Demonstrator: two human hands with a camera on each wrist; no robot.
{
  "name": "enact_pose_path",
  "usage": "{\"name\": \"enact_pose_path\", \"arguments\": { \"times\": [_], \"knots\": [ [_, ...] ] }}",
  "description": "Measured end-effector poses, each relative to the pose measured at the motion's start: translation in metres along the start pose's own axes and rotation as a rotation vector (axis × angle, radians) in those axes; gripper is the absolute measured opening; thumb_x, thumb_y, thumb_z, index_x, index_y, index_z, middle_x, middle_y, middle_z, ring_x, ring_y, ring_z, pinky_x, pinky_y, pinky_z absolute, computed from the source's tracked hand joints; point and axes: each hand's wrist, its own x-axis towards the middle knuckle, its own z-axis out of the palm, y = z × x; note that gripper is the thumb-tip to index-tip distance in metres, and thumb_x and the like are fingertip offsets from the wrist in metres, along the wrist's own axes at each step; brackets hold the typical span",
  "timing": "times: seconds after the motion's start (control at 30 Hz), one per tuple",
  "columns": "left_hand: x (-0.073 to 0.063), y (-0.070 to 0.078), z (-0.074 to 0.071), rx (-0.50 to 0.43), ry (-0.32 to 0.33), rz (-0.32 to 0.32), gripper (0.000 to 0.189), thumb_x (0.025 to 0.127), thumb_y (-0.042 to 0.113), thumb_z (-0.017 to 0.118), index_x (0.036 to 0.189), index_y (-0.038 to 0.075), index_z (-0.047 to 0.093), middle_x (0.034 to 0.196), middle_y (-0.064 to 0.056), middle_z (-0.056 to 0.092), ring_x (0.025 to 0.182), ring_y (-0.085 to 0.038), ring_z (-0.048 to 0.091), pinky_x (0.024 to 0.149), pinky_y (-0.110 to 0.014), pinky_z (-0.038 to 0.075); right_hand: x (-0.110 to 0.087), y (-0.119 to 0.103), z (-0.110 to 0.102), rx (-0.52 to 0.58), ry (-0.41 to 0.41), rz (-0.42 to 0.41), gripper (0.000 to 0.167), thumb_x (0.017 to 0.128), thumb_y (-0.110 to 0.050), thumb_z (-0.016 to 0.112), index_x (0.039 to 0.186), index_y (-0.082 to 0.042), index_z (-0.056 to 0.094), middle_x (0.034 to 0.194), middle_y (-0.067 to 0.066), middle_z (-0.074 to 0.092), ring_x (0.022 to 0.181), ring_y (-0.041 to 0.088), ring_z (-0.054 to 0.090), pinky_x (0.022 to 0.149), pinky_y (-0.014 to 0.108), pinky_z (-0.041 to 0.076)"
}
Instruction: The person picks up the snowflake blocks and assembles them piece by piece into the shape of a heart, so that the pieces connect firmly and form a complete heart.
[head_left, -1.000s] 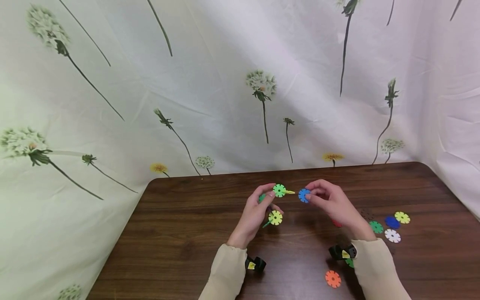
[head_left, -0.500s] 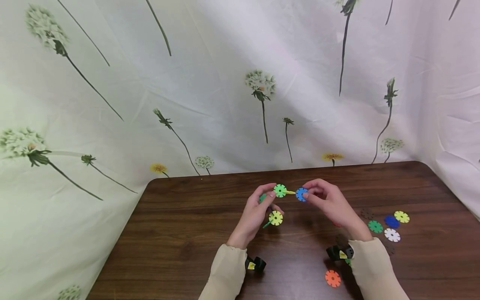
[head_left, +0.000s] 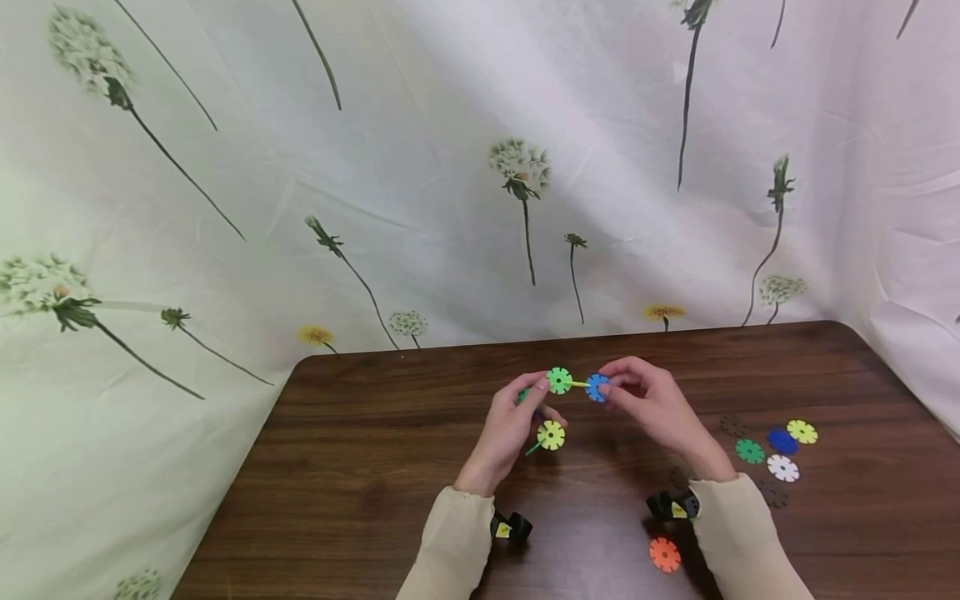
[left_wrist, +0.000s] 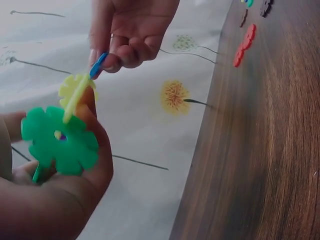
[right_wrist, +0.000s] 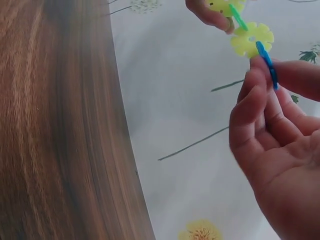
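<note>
My left hand (head_left: 504, 429) holds a chain of interlocked notched plastic discs. A light green disc (head_left: 557, 375) lies by its thumb, and a yellow disc (head_left: 580, 384) stands edge-on to its right. Another yellow disc (head_left: 555, 441) hangs below the fingers. My right hand (head_left: 663, 408) pinches a blue disc (head_left: 595, 386) between thumb and fingers. In the right wrist view the blue disc (right_wrist: 266, 61) meets the rim of the yellow disc (right_wrist: 244, 44), crosswise to it; how deep the notches sit is unclear. The left palm and fingers partly cover the rest of the chain.
Loose discs lie on the brown table (head_left: 360, 467) at the right: yellow (head_left: 802, 426), dark blue (head_left: 780, 443), green (head_left: 744, 451), white (head_left: 783, 461) and several dark brown. An orange disc (head_left: 658, 552) lies near the right wrist. Behind the table hangs a flower-printed cloth (head_left: 450, 250).
My right hand has moved left with the blue disc, closing the gap to the yellow disc's edge. The left hand and its chain have stayed nearly still.
</note>
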Motion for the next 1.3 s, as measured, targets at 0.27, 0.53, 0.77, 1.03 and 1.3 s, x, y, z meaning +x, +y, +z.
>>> {"name": "enact_pose_path", "arguments": {
  "times": [0.27, 0.53, 0.77, 1.03, 1.3],
  "knots": [
    [0.001, 0.002, 0.003, -0.015, 0.138, -0.017, 0.032, 0.1, 0.03, 0.053, 0.111, 0.001, 0.062, 0.079, -0.005, 0.066, 0.067, -0.011, 0.067, 0.068, -0.026, 0.057, 0.001, -0.002, 0.011, 0.054, 0.025, -0.052, 0.02, 0.094, -0.011, 0.063, 0.109, 0.001, 0.06, 0.092, 0.019, 0.069, 0.075, 0.023, 0.069, 0.071, 0.039, 0.06],
    [0.002, 0.001, 0.005, -0.05, 0.168, -0.012, 0.022, 0.099, 0.022, 0.053, 0.1, 0.002, 0.063, 0.075, -0.006, 0.067, 0.066, -0.01, 0.066, 0.072, -0.029, 0.058, 0.0, -0.004, 0.015, 0.007, 0.052, -0.053, 0.018, 0.092, -0.012, 0.065, 0.106, -0.001, 0.064, 0.089, 0.015, 0.071, 0.071, 0.013, 0.067, 0.068, 0.036, 0.059],
    [0.002, 0.0, 0.007, -0.041, 0.142, -0.004, 0.025, 0.099, 0.021, 0.052, 0.101, -0.002, 0.062, 0.07, -0.001, 0.066, 0.066, -0.01, 0.066, 0.071, -0.026, 0.056, -0.001, -0.003, 0.014, -0.019, 0.051, -0.05, 0.017, 0.091, -0.012, 0.066, 0.105, -0.002, 0.066, 0.09, 0.014, 0.072, 0.073, 0.023, 0.068, 0.068, 0.036, 0.059],
    [0.001, 0.0, 0.007, -0.049, 0.128, -0.021, 0.026, 0.1, 0.024, 0.051, 0.103, 0.0, 0.061, 0.076, -0.002, 0.066, 0.068, -0.01, 0.067, 0.073, -0.026, 0.057, 0.0, -0.002, 0.015, -0.004, 0.057, -0.053, 0.016, 0.091, -0.011, 0.066, 0.105, -0.002, 0.065, 0.089, 0.014, 0.071, 0.073, 0.027, 0.067, 0.066, 0.033, 0.059],
    [0.0, 0.002, 0.001, -0.063, 0.035, -0.029, 0.039, 0.098, 0.029, 0.057, 0.126, 0.002, 0.054, 0.096, -0.005, 0.069, 0.079, -0.011, 0.07, 0.082, -0.031, 0.057, 0.004, -0.003, 0.016, 0.029, 0.067, -0.004, 0.02, 0.092, -0.012, 0.065, 0.11, -0.002, 0.064, 0.09, 0.015, 0.07, 0.075, 0.029, 0.068, 0.068, 0.036, 0.06]
  ]
}}
